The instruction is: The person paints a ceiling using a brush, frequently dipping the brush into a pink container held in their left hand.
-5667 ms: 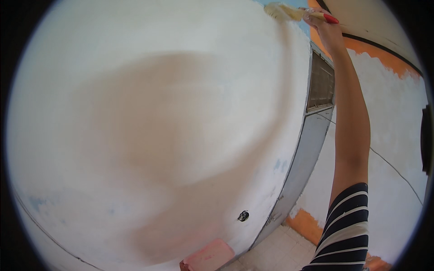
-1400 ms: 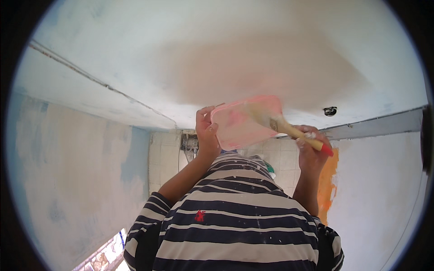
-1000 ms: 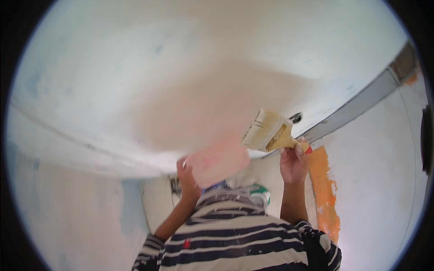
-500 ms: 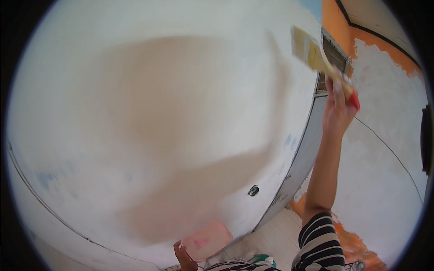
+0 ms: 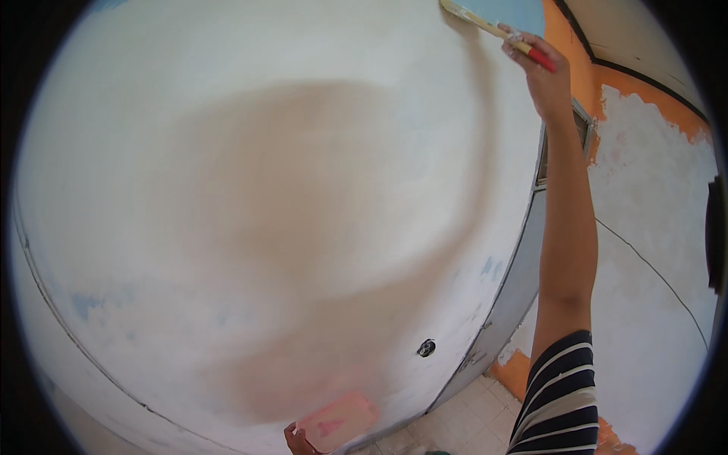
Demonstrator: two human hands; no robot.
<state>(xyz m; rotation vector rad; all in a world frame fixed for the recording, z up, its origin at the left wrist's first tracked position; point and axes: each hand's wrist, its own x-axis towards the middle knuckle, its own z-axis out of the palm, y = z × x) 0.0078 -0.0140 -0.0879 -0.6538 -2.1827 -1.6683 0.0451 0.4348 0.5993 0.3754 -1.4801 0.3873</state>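
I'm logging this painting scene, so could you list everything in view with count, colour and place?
white-painted surface: one, white with faint blue patches, fills the left and middle of the view
flat paintbrush with red-tipped pale handle: one, at the top, bristles against the surface
pink rectangular plastic container: one, at the bottom edge
small dark round fitting: one, low on the white surface
orange wall with white patches: one, on the right
louvred vent: one, grey, behind the raised arm
pale tiled floor: one, lower middle
striped sleeve: one, dark blue and white, lower right
left hand: one, bottom edge, holding the pink container
right hand: one, raised at the top, gripping the paintbrush
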